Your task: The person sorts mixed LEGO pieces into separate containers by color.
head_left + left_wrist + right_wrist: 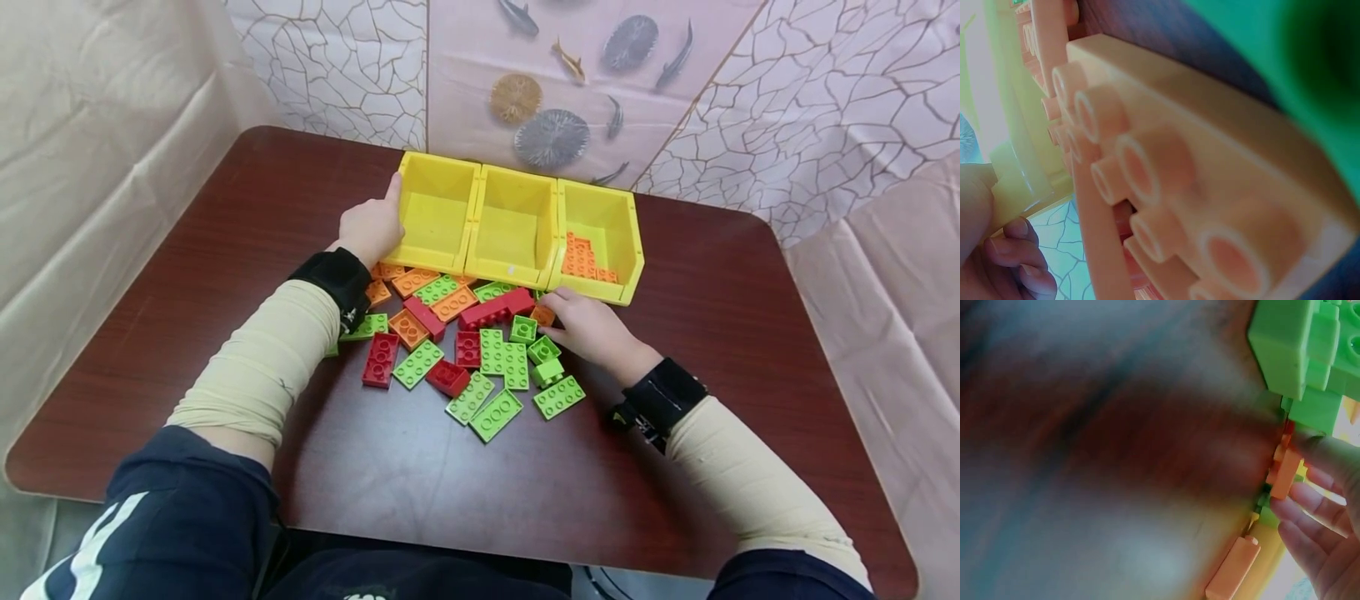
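Note:
My left hand (371,227) grips the left side of the yellow three-compartment bin (438,215). In the left wrist view its thumb lies against the yellow wall (1019,190), with the other fingers curled below. My right hand (596,327) is in front of the right compartment, at the edge of the brick pile. Its thumb and fingertips pinch a small orange brick (1285,474), seen in the right wrist view. Green bricks (522,329) lie right beside those fingertips. Several orange bricks (579,257) sit inside the right compartment.
Red bricks (380,360), green bricks (497,415) and orange bricks (409,330) spread across the dark brown table (360,467) in front of the bin. Behind the table hangs a patterned cloth (480,75). A large orange brick (1166,125) looms close to the left wrist camera.

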Demonstrator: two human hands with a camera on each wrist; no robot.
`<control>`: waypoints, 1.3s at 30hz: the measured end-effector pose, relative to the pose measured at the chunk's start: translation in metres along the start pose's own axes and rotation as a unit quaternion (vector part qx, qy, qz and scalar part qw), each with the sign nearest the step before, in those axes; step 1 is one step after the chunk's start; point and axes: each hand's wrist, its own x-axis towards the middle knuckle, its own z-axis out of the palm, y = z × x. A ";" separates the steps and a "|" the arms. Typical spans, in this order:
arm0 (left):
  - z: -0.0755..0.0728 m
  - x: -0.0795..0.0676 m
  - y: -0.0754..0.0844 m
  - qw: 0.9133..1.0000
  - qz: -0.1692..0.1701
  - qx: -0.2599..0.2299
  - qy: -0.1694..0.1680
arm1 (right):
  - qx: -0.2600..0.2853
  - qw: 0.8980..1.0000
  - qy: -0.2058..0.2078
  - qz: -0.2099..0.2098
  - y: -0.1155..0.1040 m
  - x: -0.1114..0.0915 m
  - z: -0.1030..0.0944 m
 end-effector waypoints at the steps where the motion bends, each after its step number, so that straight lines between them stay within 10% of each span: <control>1: 0.000 0.000 -0.001 1.000 -0.001 0.000 0.000 | 0.009 1.000 -0.003 0.001 0.000 0.000 -0.001; 25: 0.005 0.002 -0.010 1.000 0.003 0.011 0.005 | 0.073 0.977 0.033 0.197 0.067 0.042 -0.042; 39: 0.000 0.003 -0.005 1.000 0.003 0.007 0.006 | 0.032 0.975 0.013 0.219 0.087 0.058 -0.036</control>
